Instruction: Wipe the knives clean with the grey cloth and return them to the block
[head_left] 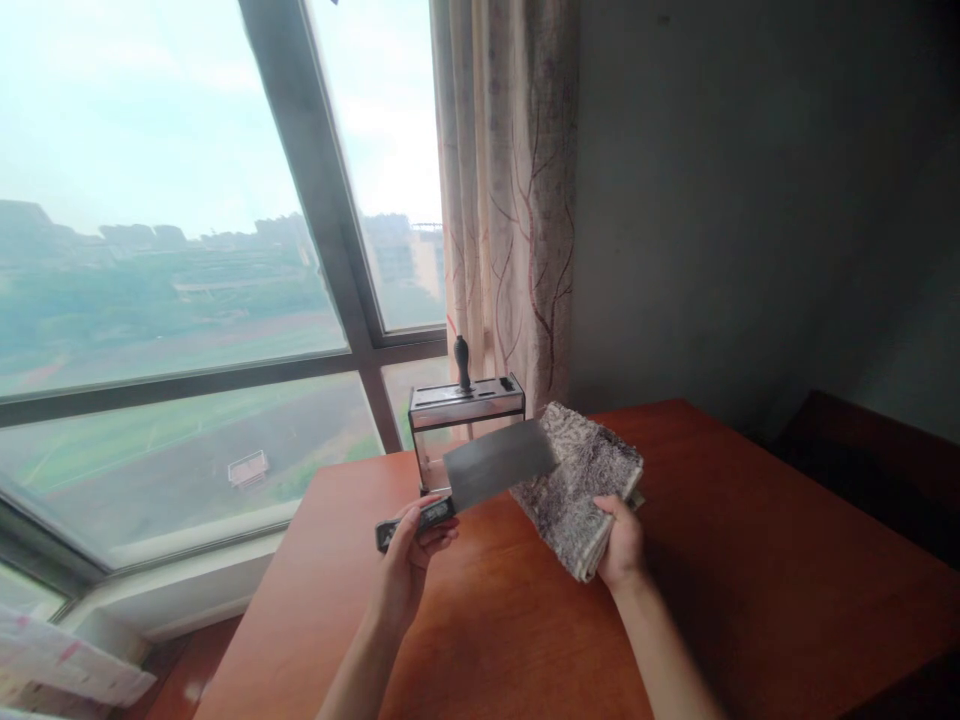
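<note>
My left hand [409, 560] is closed around the black handle of a cleaver [499, 465], whose broad grey blade points to the right and slightly up. The blade's far end meets or overlaps the edge of a folded, fuzzy grey cloth [577, 490]; whether they touch I cannot tell. Gripping that cloth at its lower right side is my right hand [621, 545], thumb on top. Behind the blade, a knife block [466, 402] with a slotted top stands on the table, and one dark-handled tool [462, 365] sticks up out of it.
Both hands are above a reddish-brown wooden table [750, 560]. A large window [172, 250] lies to the left and ahead, with a patterned curtain [517, 200] at its right side. The dark wall [750, 200] rises behind the table. Another curtain piece [67, 660] hangs at lower left.
</note>
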